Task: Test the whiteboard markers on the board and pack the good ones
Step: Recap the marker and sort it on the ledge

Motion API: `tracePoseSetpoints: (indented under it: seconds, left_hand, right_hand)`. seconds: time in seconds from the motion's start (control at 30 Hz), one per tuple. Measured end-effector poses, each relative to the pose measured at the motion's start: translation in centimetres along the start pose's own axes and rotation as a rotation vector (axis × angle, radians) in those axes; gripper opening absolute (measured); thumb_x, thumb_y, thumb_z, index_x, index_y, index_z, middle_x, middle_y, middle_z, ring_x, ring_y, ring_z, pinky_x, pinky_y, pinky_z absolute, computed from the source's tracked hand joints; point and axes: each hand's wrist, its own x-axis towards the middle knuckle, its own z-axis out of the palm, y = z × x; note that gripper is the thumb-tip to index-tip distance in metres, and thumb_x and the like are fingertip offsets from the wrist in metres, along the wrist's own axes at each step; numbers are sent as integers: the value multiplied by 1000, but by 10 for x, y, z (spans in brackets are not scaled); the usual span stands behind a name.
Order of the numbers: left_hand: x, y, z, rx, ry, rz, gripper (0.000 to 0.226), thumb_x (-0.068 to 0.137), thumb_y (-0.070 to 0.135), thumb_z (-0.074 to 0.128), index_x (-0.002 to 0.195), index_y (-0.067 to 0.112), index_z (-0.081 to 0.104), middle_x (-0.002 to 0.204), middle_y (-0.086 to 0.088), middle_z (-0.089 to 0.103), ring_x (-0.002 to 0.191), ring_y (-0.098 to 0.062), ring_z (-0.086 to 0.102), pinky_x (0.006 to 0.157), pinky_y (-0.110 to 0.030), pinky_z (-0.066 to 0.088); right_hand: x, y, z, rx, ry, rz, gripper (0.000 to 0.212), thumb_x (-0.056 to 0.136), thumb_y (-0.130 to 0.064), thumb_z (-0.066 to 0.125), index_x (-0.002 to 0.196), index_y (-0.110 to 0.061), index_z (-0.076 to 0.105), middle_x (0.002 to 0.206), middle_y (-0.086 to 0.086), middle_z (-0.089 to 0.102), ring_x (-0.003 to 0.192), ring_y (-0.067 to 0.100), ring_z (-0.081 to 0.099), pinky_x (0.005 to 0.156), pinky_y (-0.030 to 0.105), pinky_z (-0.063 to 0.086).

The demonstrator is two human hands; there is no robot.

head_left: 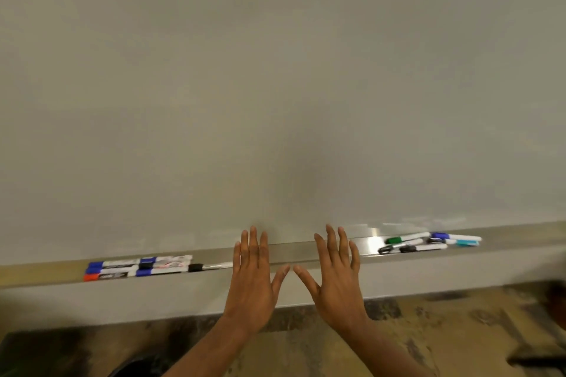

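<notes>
Both hands flat and spread over the marker tray [306, 249], left hand [251, 277] and right hand [336, 275] holding nothing, thumbs almost touching; markers [139, 268] lie either side.

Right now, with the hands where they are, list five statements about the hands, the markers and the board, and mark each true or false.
1. The left hand and the right hand are both flat, with spread fingers, and hold nothing. True.
2. The whiteboard carries test strokes. False: its visible surface is blank.
3. Markers lie on the tray in a left group and a right group, one on each side of the hands. True.
4. The green-capped marker lies in the left group. False: it is in the right group.
5. The right hand pinches the orange-capped marker. False: it lies untouched at the left group's outer end.
</notes>
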Motion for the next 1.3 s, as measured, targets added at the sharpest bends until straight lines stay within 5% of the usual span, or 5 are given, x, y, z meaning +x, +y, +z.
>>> tracePoseSetpoints:
  seconds: [0.37,0.6,0.9,1.17,1.3]
  left_hand:
    - [39,100,58,-4,-108,214,86,97,73,-5,161,17,-12,167,-3,-26,154,-19,-26,124,-40,-9]
    - [63,128,86,60,-121,293,77,107,62,17,163,10,8,171,-9,-2,158,-23,-6,125,-41,0]
    - [83,143,104,17,-143,330,73,108,59,16,163,14,5,172,-6,-2,158,-20,-9,125,-39,-1]
    - [86,145,116,-76,-172,338,70,105,61,14,161,26,-10,167,9,-26,154,-13,-23,125,-34,-10]
    - [86,142,121,-90,-151,368,66,108,56,22,163,24,4,171,7,-11,157,-15,-10,125,-35,-3]
  right_hand:
    - [-23,149,-9,-134,-22,249,76,97,-67,34,155,-17,31,167,9,8,154,29,1,122,52,6]
    - [-21,213,5,-132,-54,343,61,101,-59,29,152,-24,35,164,5,24,152,29,17,117,47,10]
    - [15,241,27,-134,-95,240,46,81,-9,78,124,-19,65,127,5,66,123,28,52,95,44,48]
    - [34,261,51,-74,-139,146,40,80,-5,78,116,-21,73,112,-2,74,106,20,61,89,35,52]
    - [41,269,62,-79,-188,101,34,84,-10,76,115,-23,73,111,-5,74,104,19,59,88,34,50]
